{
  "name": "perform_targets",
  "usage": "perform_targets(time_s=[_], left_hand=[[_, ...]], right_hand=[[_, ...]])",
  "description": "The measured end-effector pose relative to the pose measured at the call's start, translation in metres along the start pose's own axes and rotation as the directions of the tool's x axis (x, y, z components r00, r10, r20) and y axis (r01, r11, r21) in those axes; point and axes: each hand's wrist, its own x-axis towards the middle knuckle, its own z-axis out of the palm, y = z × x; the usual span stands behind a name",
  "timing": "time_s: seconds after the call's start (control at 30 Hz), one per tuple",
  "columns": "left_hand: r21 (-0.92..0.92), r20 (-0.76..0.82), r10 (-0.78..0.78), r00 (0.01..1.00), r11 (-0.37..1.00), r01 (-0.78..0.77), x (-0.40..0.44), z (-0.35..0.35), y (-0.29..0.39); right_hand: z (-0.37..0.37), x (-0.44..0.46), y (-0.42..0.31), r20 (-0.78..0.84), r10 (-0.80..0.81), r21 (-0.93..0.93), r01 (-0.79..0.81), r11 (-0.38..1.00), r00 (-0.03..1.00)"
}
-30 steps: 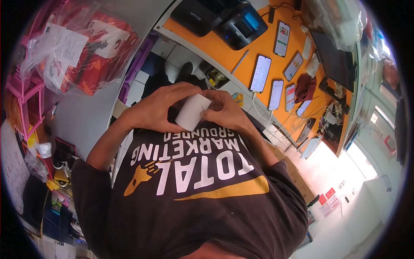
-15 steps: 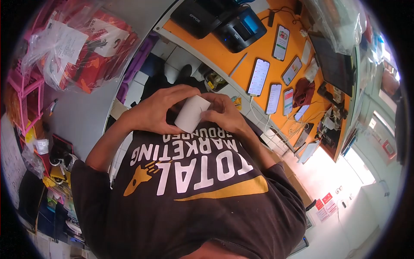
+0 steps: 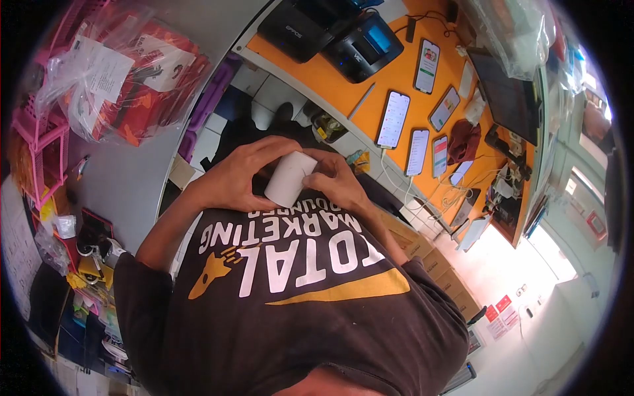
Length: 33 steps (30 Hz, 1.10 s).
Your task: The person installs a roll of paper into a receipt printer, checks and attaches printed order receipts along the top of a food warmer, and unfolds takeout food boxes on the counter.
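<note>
Your left hand (image 3: 246, 173) and right hand (image 3: 338, 181) grasp opposite sides of a tilted white roll (image 3: 289, 181) before your dark shirt (image 3: 297, 336).

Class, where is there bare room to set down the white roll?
Grey table: beside the bagged red boxes and pink rack. Orange desk: small patch between blue-screened machine and phones. Crowded: around the desk's cables.

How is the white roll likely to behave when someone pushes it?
Laid on its curved side, the white roll would probably roll, being cylindrical. It seems fairly stiff, showing no clear dent between the left hand and right hand.
</note>
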Motion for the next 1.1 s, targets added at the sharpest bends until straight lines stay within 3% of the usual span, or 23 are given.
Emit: perform_targets(time_s=[0.27,0.33,0.57,0.83,1.1], left_hand=[[-0.011,-0.047,-0.012,0.999,1.000,0.011,-0.005,0.003,-0.001],[-0.134,-0.073,-0.087,0.993,0.988,0.077,-0.006,0.004,0.000],[-0.038,-0.054,-0.021,0.998,0.999,0.019,-0.004,0.001,-0.001],[0.053,0.006,0.003,1.000,0.999,-0.003,-0.004,-0.002,0.001],[-0.033,-0.009,-0.023,1.000,0.999,0.023,-0.004,-0.007,0.003]], right_hand=[[0.004,0.005,0.010,0.027,-0.075,0.059,0.073,0.996,0.997],[0.002,0.002,0.004,0.041,-0.086,0.071,0.083,0.994,0.995],[0.016,-0.007,-0.016,-0.059,-0.071,0.010,0.071,0.997,0.996],[0.008,0.001,-0.007,0.005,-0.090,-0.052,0.090,0.995,0.996],[0.009,-0.001,-0.004,-0.028,-0.117,-0.035,0.116,0.993,0.993]])
